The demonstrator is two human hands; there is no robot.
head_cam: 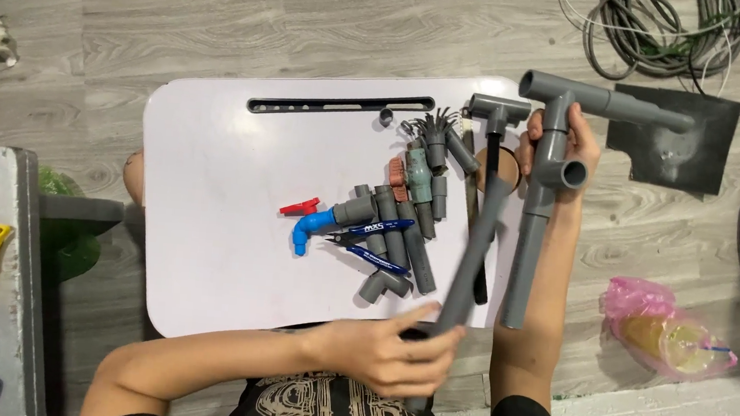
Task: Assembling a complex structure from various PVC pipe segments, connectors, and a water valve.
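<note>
A: Head view: which way does the long grey pipe [472, 251] run?

B: Its long axis goes from the left hand [394, 355], near the body, up and slightly right to a grey tee fitting [498, 112] on its far end. The left hand is closed around the near end.

A: And the other piece?

B: The right hand [569, 144] grips a grey pipe assembly [550, 160] at its tee joints. One straight pipe hangs from it toward the person, nearly parallel to the first pipe. Another arm points right and slightly down, over the floor. A short open socket faces the camera.

A: Material?

B: Smooth, matte grey plastic, round tubes with thicker collars at the fittings.

A: Where is all this?

B: Over the right edge of a white table [202, 221] with rounded corners. On it lies a heap of grey fittings [403, 237], a blue elbow [311, 228] with a red handle [300, 205] beside it, and blue-handled cutters [372, 239]. Coiled cable [665, 33] and a pink plastic bag [664, 328] lie on the wood-pattern floor.
</note>
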